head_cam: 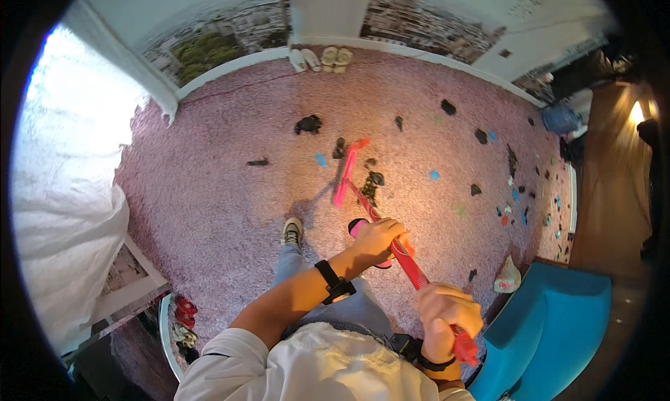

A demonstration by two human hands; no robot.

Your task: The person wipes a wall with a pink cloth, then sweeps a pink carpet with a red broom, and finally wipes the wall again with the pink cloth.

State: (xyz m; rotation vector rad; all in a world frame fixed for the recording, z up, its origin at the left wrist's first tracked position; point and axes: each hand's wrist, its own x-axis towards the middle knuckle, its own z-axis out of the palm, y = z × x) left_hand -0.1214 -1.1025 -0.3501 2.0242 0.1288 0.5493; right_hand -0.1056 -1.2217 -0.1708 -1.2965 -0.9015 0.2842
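Note:
My left hand (379,241) grips the middle of a red broom handle (408,265). My right hand (450,312) is wrapped around the same handle near its top end. At the far end, a pink broom head (348,176) with a bright red-orange tip rests on or just over the carpet; contact cannot be told. Close to the head lie a blue scrap (321,160), a dark scrap (339,147) and a crumpled black piece (372,184). A pink and black item (358,226) is partly hidden behind my left hand.
Pinkish carpet (209,155) bears several dark, blue and green scraps, densest at the right. A blue upholstered seat (565,307) and a plastic bag (507,275) are at right. White cloth (68,155) hangs at left. Pale slippers (335,59) stand by the far wall.

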